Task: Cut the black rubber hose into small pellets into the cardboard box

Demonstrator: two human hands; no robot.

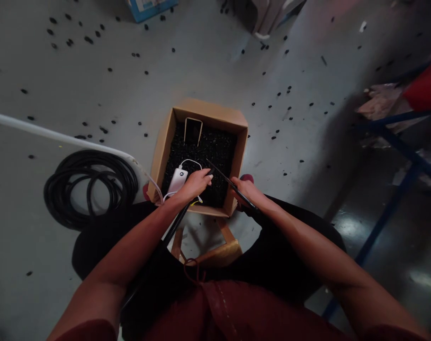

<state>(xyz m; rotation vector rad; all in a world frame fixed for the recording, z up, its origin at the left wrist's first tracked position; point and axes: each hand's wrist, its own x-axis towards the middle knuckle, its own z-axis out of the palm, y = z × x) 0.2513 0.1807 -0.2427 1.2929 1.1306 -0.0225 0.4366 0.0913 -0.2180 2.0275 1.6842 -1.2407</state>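
Observation:
My left hand [199, 182] is over an open cardboard box [242, 163], its fingers closed on a small dark piece; a black ribbed tube [176, 225] runs up beneath that wrist, and whether the two join is hidden. At the box's right edge, my right hand [246, 189] grips a long, thin black tool [222, 175]. Its slender tip points up and left, close to my left fingertips. Many small black pieces [219, 142] fill the box. On them lie a white power bank [178, 180] with a white cable and a phone-like dark rectangle [193, 131] with a pale frame.
The box sits over a wooden stool [222, 253] between my knees. A coil of black hose [91, 189] lies on the floor to the left, below a white pipe or cord [59, 136]. Small black pieces are scattered about. A blue metal frame [389, 203] stands at right.

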